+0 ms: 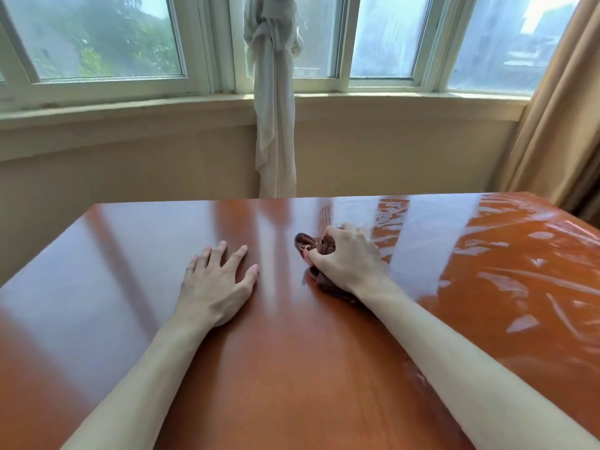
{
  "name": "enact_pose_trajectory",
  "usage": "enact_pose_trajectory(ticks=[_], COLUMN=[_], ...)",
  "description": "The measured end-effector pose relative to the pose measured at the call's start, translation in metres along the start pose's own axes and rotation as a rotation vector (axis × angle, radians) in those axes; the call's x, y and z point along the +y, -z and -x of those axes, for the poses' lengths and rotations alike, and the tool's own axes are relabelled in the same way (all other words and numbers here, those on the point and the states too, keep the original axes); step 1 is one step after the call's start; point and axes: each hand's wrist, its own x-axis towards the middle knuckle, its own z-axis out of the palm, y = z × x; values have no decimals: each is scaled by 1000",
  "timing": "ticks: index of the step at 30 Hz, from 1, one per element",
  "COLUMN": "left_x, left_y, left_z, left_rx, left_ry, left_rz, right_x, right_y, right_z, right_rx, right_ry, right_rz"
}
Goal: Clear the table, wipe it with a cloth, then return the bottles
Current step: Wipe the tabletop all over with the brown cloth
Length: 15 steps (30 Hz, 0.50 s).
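Note:
A glossy reddish-brown table (130, 254) fills the lower part of the head view. My right hand (349, 258) is closed around a bunched dark brown cloth (306, 243) and presses it against the tabletop just right of centre. Most of the cloth is hidden under the palm. My left hand (216, 280) lies flat on the table to the left of the cloth, fingers spread, holding nothing. No bottles are in view.
Wrinkled clear plastic film (519, 254) covers the table's right part. Behind the far edge are a beige wall, a window sill (130, 108), a knotted white curtain (276, 125) and a tan curtain (558, 125) at the right.

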Motion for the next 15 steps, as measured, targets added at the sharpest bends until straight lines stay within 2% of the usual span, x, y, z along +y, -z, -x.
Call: enact_pose_trajectory(ticks=[4,7,10,15], left_x=[0,-1,-4,-5], left_y=[1,0,-4,-8], left_z=[1,1,-2,-6], left_rx=[-25,-29,1,23], left_ry=[-3,-4,-17,-15], left_rz=[-11,-21,-39,-5], right_x=[-9,-8,-6,13], right_y=[26,34,29,-8], right_z=[105,140,111,-22], right_rx=[14,-6,-11,14], right_ry=[77,99,94,3], right_rz=[15,2,6,8])
